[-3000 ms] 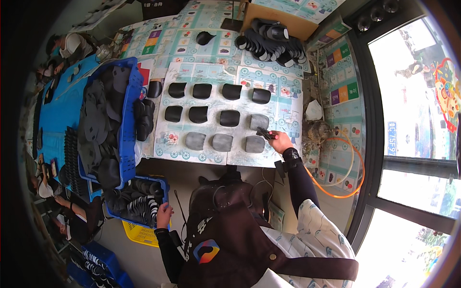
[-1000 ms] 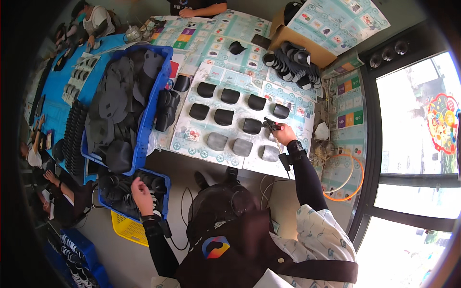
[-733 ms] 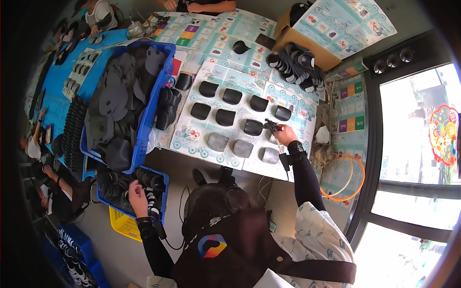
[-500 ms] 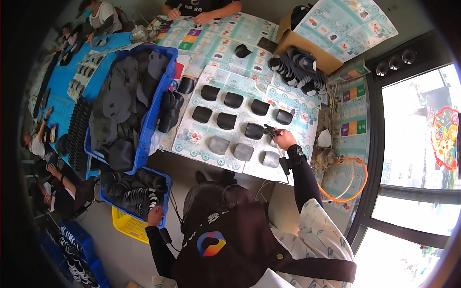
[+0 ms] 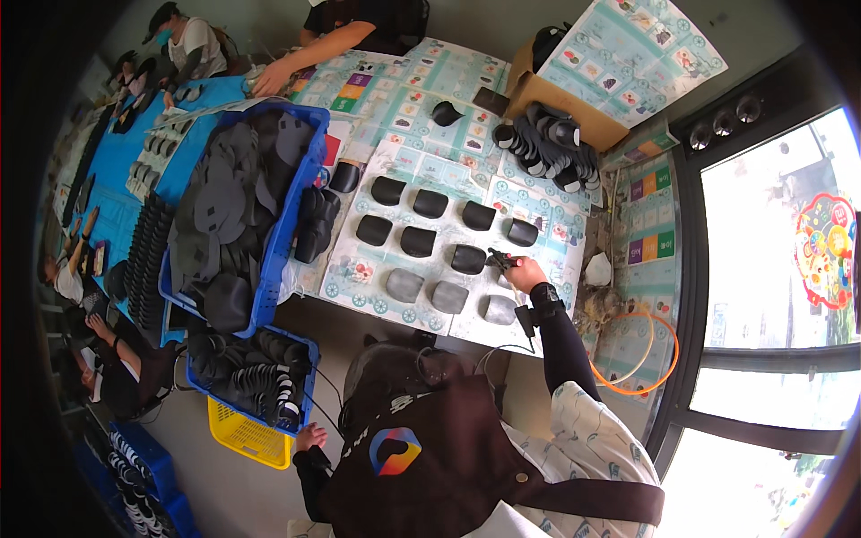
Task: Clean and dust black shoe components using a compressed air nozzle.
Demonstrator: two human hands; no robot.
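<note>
1. At the far left a blue-covered bench point(image 5: 108, 206) carries rows of dark flat pieces; other people sit along it.
2. Next comes a large blue crate point(image 5: 296, 211) heaped with grey and black cut pieces, and below it a smaller blue crate point(image 5: 305, 359) of black pieces stacked on edge, resting on a yellow basket point(image 5: 242, 435).
3. The left hand point(image 5: 311, 438) hangs low beside that smaller crate's near corner, well apart from the right; whether its fingers are curled on anything I cannot tell.
4. In the middle, a bench point(image 5: 359, 282) covered with printed sheets holds three rows of dark rounded pads point(image 5: 418, 241).
5. The right hand point(image 5: 523, 271) is closed on a small dark tool point(image 5: 499, 260), its tip touching or just over the black pad point(image 5: 468, 259) at the right of the middle row.
6. Judged from this, the step in hand is working along the rows pad by pad; the next move would call for a steady tip on the pad.
7. Further right stand a cardboard box point(image 5: 547, 99) of black pieces and an orange hoop point(image 5: 641, 354); nothing blocks the right hand's reach, though neighbouring pads lie close.
</note>
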